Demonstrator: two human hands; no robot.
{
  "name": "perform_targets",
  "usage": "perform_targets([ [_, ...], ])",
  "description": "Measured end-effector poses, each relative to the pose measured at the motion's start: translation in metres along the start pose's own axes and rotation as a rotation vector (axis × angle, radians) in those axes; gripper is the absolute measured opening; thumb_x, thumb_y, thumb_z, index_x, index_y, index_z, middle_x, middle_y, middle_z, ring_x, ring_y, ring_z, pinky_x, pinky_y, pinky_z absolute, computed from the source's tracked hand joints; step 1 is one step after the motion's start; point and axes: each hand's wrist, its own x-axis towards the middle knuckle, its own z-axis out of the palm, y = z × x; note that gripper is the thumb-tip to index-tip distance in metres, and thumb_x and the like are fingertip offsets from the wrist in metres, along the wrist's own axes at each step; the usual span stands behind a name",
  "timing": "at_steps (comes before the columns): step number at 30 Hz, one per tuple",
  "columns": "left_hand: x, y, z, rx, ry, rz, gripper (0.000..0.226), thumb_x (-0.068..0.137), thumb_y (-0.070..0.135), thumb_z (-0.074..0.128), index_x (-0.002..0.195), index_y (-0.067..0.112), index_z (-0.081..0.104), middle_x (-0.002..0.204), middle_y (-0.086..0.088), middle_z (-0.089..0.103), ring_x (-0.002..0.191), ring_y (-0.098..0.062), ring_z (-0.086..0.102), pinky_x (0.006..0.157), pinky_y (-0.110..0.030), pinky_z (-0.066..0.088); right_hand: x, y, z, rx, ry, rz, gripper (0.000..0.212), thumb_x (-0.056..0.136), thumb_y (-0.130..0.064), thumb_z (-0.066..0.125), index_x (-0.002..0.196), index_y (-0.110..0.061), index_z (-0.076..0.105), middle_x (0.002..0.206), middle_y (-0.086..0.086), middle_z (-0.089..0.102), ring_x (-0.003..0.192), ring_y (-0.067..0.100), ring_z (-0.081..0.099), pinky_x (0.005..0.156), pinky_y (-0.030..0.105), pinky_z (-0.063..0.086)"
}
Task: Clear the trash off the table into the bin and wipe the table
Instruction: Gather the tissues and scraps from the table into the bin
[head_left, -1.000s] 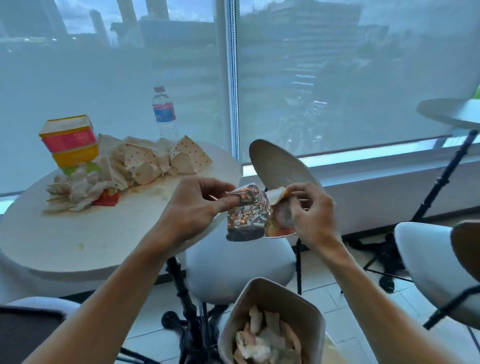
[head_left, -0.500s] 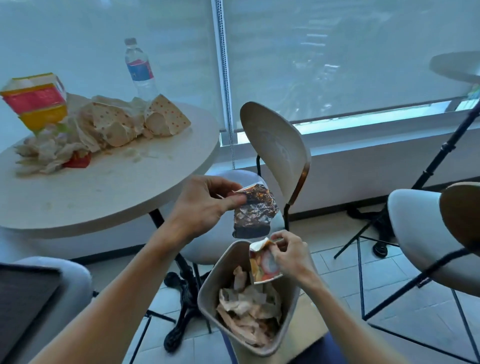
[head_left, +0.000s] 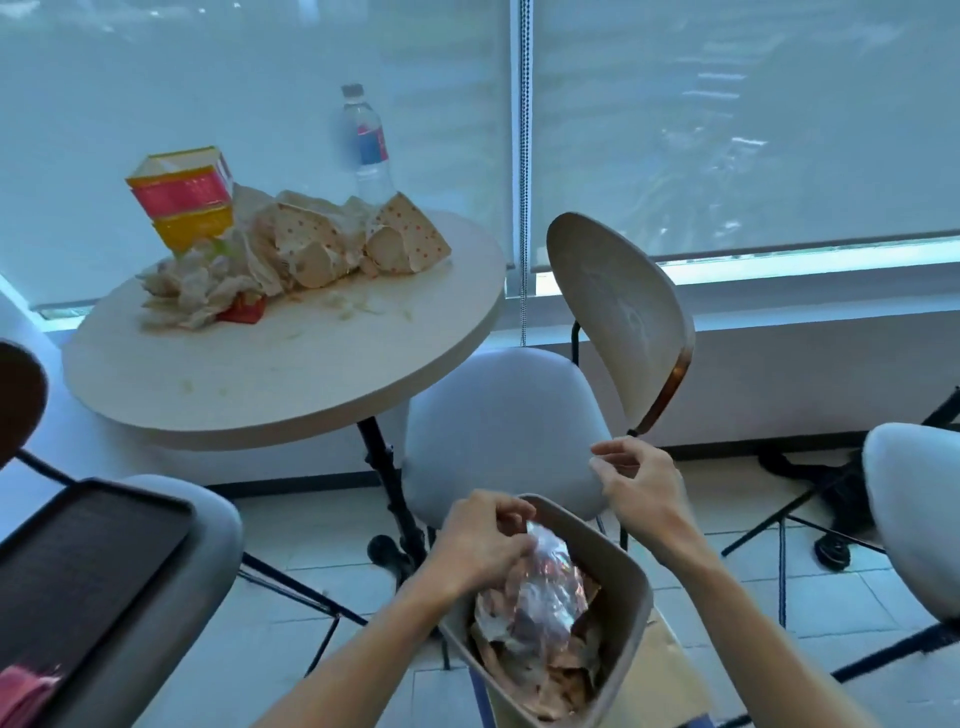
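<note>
My left hand (head_left: 480, 540) is down at the mouth of the bin (head_left: 631, 582), fingers curled on the top edge of a crinkled foil wrapper (head_left: 548, 587) that lies on the crumpled paper already filling the bin. My right hand (head_left: 641, 491) hangs just above the bin's far rim, holding nothing, thumb and forefinger loosely drawn toward each other.

The bin is a beige, rounded-rectangular tub with smooth walls, and it looks nearly full. I think the foil could spring back and slide over the rim onto the tiled floor, since it is stiff, shiny and sits high on the heap. Pressing hard might tip the tub, which already leans.

Beyond the bin stands a chair (head_left: 506, 426) with a soft pale seat and a curved wooden back. Left of and beyond the bin is the round table (head_left: 291, 384), matte and pale, smeared and strewn with crumbs. On its far side, well apart from the bin, lie wadded napkins (head_left: 192, 291), dotted paper wrappers (head_left: 317, 244), a red and yellow carton (head_left: 184, 197) and a clear plastic bottle (head_left: 371, 150). The loose, light napkins could scatter if I grab carelessly, and the upright bottle could topple.
</note>
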Motion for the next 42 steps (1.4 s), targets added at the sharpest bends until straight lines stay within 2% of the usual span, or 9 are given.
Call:
perform_targets([
  [3,0.003,0.001,-0.011,0.034,0.01,-0.002,0.036,0.08,0.028,0.071,0.115,0.029,0.07,0.116,0.011,0.068,0.093,0.0,0.06,0.083,-0.012,0.043,0.004,-0.026,0.002,0.057,-0.018,-0.044,0.008,0.09,-0.02,0.066,0.092,-0.027,0.069,0.091,-0.007,0.068,0.09,0.009,0.064,0.088,0.041,0.056],
  [8,0.002,0.03,-0.062,-0.014,0.072,0.113,0.028,0.084,0.033,0.069,0.111,0.032,0.07,0.106,0.012,0.069,0.086,-0.004,0.063,0.084,-0.023,0.052,0.01,-0.08,0.009,0.103,-0.038,-0.159,0.008,0.092,-0.021,0.065,0.096,-0.026,0.069,0.094,-0.005,0.068,0.093,0.01,0.064,0.087,0.041,0.057],
  [15,-0.005,0.057,-0.153,-0.055,0.23,0.309,0.021,0.086,0.031,0.07,0.107,0.029,0.071,0.093,0.015,0.069,0.08,0.001,0.065,0.073,-0.016,0.054,0.024,-0.157,0.033,0.133,-0.021,-0.316,0.009,0.089,-0.022,0.067,0.088,-0.031,0.07,0.086,-0.003,0.07,0.086,0.013,0.067,0.081,0.041,0.059],
  [19,0.001,0.048,-0.199,-0.066,0.308,0.305,0.014,0.085,0.03,0.072,0.099,0.032,0.072,0.087,0.015,0.07,0.072,0.004,0.063,0.061,-0.008,0.046,0.033,-0.193,0.055,0.109,-0.02,-0.378,0.008,0.088,-0.019,0.067,0.09,-0.025,0.072,0.081,-0.001,0.069,0.08,0.014,0.067,0.077,0.036,0.058],
  [22,0.014,0.032,-0.232,-0.05,0.37,0.276,0.008,0.084,0.03,0.073,0.09,0.035,0.07,0.085,0.014,0.07,0.071,0.0,0.063,0.063,-0.014,0.047,0.041,-0.215,0.076,0.003,-0.044,-0.405,0.009,0.089,-0.019,0.066,0.095,-0.02,0.072,0.08,-0.005,0.068,0.075,0.007,0.063,0.074,0.026,0.054],
  [28,0.05,-0.002,-0.287,0.047,0.522,0.233,0.006,0.083,0.022,0.073,0.086,0.027,0.071,0.084,0.005,0.072,0.071,-0.004,0.064,0.069,-0.024,0.053,0.054,-0.241,0.128,-0.416,-0.198,-0.407,0.03,0.091,-0.032,0.064,0.118,-0.019,0.066,0.111,0.005,0.068,0.098,0.016,0.061,0.087,0.026,0.045],
  [32,0.07,-0.018,-0.306,0.172,0.585,0.22,0.015,0.085,0.022,0.069,0.1,0.022,0.073,0.091,0.004,0.072,0.056,-0.003,0.06,0.051,-0.02,0.048,0.062,-0.25,0.162,-0.596,-0.213,-0.387,0.048,0.091,-0.043,0.061,0.132,-0.017,0.057,0.136,0.009,0.054,0.127,0.027,0.047,0.107,0.04,0.039],
  [36,0.089,-0.027,-0.313,0.236,0.629,0.237,0.026,0.083,0.026,0.068,0.109,0.022,0.071,0.098,0.001,0.071,0.089,-0.016,0.067,0.073,-0.025,0.051,0.064,-0.253,0.183,-0.742,-0.166,-0.383,0.039,0.093,-0.04,0.056,0.121,-0.014,0.063,0.132,0.014,0.054,0.126,0.033,0.044,0.105,0.044,0.04],
  [42,0.104,-0.028,-0.319,0.322,0.592,0.313,0.043,0.082,0.026,0.069,0.124,0.02,0.063,0.115,-0.008,0.06,0.099,-0.022,0.06,0.082,-0.033,0.053,0.065,-0.255,0.193,-0.69,-0.077,-0.376,0.018,0.091,-0.021,0.057,0.099,-0.014,0.072,0.107,0.011,0.068,0.105,0.03,0.059,0.092,0.04,0.049],
])
